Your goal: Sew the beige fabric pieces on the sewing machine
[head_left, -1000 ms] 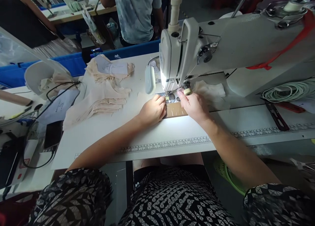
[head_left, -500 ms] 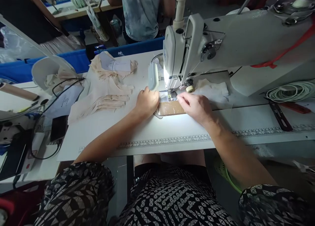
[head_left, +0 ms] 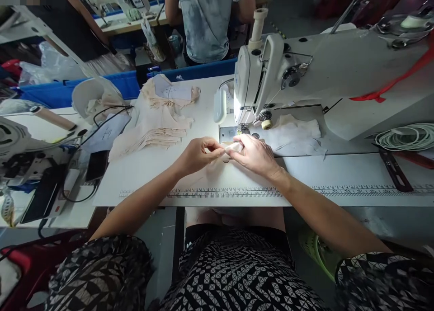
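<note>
A small piece of pale fabric [head_left: 233, 147] is pinched between my two hands, just in front of the sewing machine's needle area. My left hand [head_left: 198, 155] grips its left end between thumb and fingertips. My right hand [head_left: 256, 153] holds the other end, fingers folded over it, partly hiding the cloth and the machine bed. Right behind my hands stands the white sewing machine [head_left: 257, 82], its lamp lighting the metal needle plate [head_left: 228, 134]. The presser foot is partly hidden by my right hand.
Stacked beige fabric pieces [head_left: 149, 137] lie on the left of the table. More pale cloth [head_left: 294, 130] rests right of the needle. A printed ruler [head_left: 237, 192] runs along the front edge. Dark-handled snips [head_left: 395, 171] and coiled cord [head_left: 407, 137] lie at right. Two people work beyond.
Both hands have come back from the needle area toward me and closer together. A pale fabric piece now shows between their fingertips. The camera view has shifted slightly.
</note>
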Demonstrator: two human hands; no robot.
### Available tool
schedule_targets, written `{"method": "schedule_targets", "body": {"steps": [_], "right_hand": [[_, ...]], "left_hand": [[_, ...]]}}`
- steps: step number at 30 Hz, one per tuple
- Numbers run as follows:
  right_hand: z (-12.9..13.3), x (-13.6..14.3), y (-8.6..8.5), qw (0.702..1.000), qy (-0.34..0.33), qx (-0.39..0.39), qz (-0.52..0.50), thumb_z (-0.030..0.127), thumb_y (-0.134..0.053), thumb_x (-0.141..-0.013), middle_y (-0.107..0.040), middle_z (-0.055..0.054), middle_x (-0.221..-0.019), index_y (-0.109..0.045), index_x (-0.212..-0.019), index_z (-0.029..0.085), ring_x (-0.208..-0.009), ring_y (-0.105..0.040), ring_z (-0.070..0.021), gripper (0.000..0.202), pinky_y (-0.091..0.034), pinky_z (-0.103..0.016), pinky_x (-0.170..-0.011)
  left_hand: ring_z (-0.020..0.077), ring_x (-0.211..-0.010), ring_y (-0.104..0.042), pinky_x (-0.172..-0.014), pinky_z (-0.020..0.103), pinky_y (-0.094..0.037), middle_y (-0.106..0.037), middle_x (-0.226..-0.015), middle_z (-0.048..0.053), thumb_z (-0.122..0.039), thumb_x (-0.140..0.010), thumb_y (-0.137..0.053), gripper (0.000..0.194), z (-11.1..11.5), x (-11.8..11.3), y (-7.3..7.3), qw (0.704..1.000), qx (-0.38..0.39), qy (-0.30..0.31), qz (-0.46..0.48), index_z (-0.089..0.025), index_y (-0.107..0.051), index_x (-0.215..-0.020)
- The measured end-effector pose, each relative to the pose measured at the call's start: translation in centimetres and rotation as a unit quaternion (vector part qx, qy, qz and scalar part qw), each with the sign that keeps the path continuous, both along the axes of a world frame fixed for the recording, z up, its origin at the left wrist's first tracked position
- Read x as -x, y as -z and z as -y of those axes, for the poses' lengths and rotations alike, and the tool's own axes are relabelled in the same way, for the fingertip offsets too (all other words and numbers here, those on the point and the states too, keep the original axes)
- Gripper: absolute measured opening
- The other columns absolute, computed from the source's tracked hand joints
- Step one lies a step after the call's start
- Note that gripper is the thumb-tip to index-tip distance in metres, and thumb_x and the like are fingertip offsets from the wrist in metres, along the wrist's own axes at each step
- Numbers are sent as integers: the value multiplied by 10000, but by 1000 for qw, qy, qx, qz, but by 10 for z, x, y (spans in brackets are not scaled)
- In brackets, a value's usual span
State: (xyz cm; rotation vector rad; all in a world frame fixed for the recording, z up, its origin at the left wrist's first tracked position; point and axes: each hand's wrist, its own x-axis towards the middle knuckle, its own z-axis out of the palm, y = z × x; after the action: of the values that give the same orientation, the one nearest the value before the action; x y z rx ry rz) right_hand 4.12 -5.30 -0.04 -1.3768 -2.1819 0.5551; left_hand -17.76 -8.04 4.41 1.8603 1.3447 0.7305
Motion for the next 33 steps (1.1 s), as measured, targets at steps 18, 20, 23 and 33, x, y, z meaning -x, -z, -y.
{"method": "schedule_targets", "body": {"steps": [18,20,23,33], "right_hand": [[-5,-11,11,988,-49,-124,84,303,-447,-1027,-697,-146,-958,-673,-894,233,-788,-632,-279,272,-422,-397,-653],[-5,-13,11,984,-46,-134,106,317,-417,-1046,-689,-146,-987,-690,-927,226,-786,-629,-272,310,-419,-392,-652],[-6,-19,12,983,-50,-141,103,316,-392,-1049,-693,-133,-987,-710,-961,223,-775,-627,-256,343,-450,-391,-670],[-5,-32,15,984,-83,-144,58,264,-399,-1053,-748,-117,-1251,-746,-1146,239,-970,-714,-274,360,-564,-440,-819]], "left_hand": [[301,-962,-688,-761,375,-496,-774,-979,104,-249,-959,-558,143,2,81,10,892,-91,-146,-418,-217,-695,-935],[330,-1076,-667,-818,407,-510,-764,-1066,141,-211,-962,-540,169,-13,85,12,874,-168,-149,-431,-210,-707,-989],[340,-1144,-635,-872,442,-503,-757,-1125,149,-125,-935,-502,253,-39,93,19,859,-235,-136,-435,-224,-720,-1019],[272,-1039,-657,-915,422,-526,-744,-1055,121,-416,-1052,-437,290,-60,131,37,935,-194,-218,-202,-233,-654,-992]]}}
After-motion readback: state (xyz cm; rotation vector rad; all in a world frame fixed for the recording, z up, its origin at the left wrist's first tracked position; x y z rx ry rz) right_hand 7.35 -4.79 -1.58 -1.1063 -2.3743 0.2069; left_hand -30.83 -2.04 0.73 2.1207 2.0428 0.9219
